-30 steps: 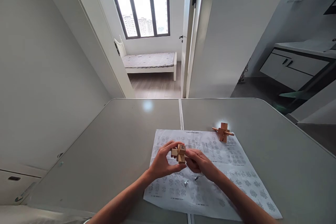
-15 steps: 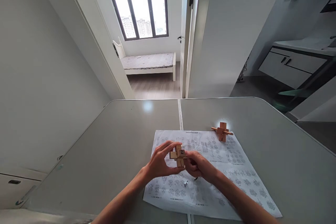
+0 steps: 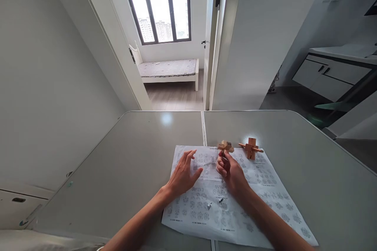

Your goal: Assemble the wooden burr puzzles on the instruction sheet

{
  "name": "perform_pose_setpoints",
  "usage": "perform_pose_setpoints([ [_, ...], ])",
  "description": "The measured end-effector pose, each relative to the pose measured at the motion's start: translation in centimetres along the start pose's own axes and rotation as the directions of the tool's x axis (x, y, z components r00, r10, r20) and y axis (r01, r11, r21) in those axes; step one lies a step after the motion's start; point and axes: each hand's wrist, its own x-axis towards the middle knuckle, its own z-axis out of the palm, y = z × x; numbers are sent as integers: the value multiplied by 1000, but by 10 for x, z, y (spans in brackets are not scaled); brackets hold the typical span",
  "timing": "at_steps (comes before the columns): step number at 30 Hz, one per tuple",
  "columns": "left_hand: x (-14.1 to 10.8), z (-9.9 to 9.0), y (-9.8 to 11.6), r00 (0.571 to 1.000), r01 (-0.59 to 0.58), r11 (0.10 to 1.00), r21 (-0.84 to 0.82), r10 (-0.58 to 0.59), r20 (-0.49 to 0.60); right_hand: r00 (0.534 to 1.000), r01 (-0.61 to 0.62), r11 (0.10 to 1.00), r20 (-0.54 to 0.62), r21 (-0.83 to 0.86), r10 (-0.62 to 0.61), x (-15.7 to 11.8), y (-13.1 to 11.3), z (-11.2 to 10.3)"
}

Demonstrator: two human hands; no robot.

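Observation:
My right hand (image 3: 231,170) grips a small wooden block puzzle (image 3: 225,146) from below, with its fingers curled, above the top part of a printed paper sheet (image 3: 235,219). My left hand (image 3: 184,172) is over the sheet's left side with its fingers apart and nothing in them. A second wooden puzzle (image 3: 251,149), redder and with a thin stick across it, rests at the sheet's upper right corner. Two small shiny bits, one of them a silvery piece (image 3: 209,206), lie on the sheet between my forearms.
The large grey table (image 3: 132,157) has a pale seam down its middle. Past its far edge are a doorway, a bed (image 3: 169,68) and a window (image 3: 159,8). A white cabinet (image 3: 326,72) stands at the right, beyond a wall.
My left hand has let go of the wooden puzzle and opened. My right hand has moved it up and to the right, close to the redder puzzle.

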Motion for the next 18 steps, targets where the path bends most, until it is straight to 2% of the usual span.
perform_pose_setpoints([
  [6,-1,3,0,1000,-3,998,68,1,25,994,104,994,-44,41,-102,14,2,-17],
  [11,-1,5,-1,1000,-2,996,89,0,29,994,64,995,-97,80,-56,4,1,-6],
  [15,-1,5,-1,999,-17,993,114,13,35,998,25,988,66,-154,-15,-11,5,10],
  [18,0,4,0,999,-16,993,114,12,41,975,128,889,219,-439,-33,-18,11,17],
])
